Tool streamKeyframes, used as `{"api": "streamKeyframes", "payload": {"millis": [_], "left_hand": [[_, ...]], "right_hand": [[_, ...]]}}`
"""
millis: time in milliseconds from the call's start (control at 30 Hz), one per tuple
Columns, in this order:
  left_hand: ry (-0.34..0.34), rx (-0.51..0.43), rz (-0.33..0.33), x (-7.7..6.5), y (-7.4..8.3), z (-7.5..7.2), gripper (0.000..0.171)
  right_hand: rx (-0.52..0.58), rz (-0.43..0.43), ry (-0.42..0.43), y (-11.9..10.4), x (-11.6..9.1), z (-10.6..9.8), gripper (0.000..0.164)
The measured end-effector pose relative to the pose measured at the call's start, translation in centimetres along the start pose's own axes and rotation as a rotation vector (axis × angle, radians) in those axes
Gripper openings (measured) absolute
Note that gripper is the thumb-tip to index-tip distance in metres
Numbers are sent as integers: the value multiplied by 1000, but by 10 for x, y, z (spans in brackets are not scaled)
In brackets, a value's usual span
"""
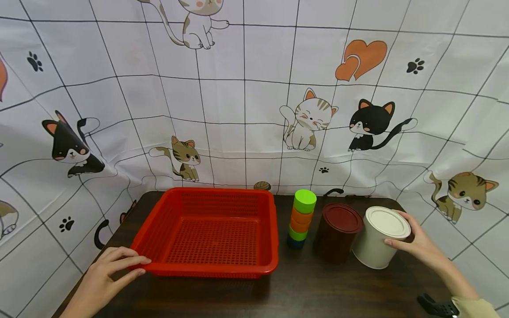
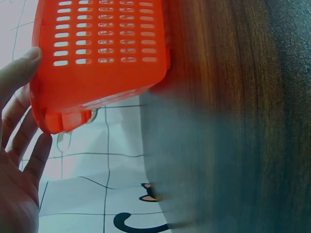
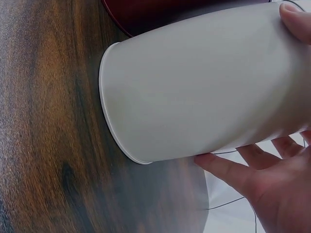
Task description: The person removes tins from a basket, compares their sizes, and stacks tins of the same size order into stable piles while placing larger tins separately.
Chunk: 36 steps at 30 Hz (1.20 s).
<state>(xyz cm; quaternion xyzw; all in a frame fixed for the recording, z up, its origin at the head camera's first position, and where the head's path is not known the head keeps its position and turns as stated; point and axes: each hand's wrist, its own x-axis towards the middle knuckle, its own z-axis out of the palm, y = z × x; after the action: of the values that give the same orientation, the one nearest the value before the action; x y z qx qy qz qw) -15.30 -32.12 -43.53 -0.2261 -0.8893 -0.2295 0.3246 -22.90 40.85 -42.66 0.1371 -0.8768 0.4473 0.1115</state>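
Note:
A red plastic basket [image 1: 207, 268] with slotted walls rests on the dark wooden table. My left hand [image 1: 105, 274] is at its near left corner, pinching the rim between thumb and fingers; the left wrist view shows the thumb [image 2: 22, 68] on the rim and fingertips beside the corner. On the right, a white lidded can [image 1: 375, 243] stands upright, and my right hand [image 1: 417, 243] grips its upper part. The thumb lies on the near side and the fingers curve round the far side. The can's lower wall [image 3: 160, 102] is bare in the right wrist view.
Just left of the white can stands a dark brown can [image 1: 338, 238] with a red-brown lid. Between it and the basket rises a stack of green, orange and blue cups [image 1: 301, 221]. A cat-patterned sheet [image 1: 246, 110] hangs behind and beside the table [image 1: 302, 291].

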Motion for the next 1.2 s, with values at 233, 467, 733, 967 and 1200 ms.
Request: {"api": "streamKeyframes", "payload": {"millis": [233, 467, 733, 967, 1200], "left_hand": [[-15, 6, -8, 1, 0, -1, 52], [-14, 0, -6, 2, 1, -2, 53], [-6, -12, 9, 4, 1, -2, 54], [-17, -9, -1, 6, 0, -1, 52], [-26, 1, -9, 6, 1, -2, 51]], "right_hand": [[25, -12, -23, 1, 0, -2, 84], [21, -8, -29, 2, 0, -1, 85], [13, -11, -14, 1, 1, -2, 86], [8, -11, -11, 1, 1, -2, 87], [18, -8, -24, 2, 1, -2, 90]]}}
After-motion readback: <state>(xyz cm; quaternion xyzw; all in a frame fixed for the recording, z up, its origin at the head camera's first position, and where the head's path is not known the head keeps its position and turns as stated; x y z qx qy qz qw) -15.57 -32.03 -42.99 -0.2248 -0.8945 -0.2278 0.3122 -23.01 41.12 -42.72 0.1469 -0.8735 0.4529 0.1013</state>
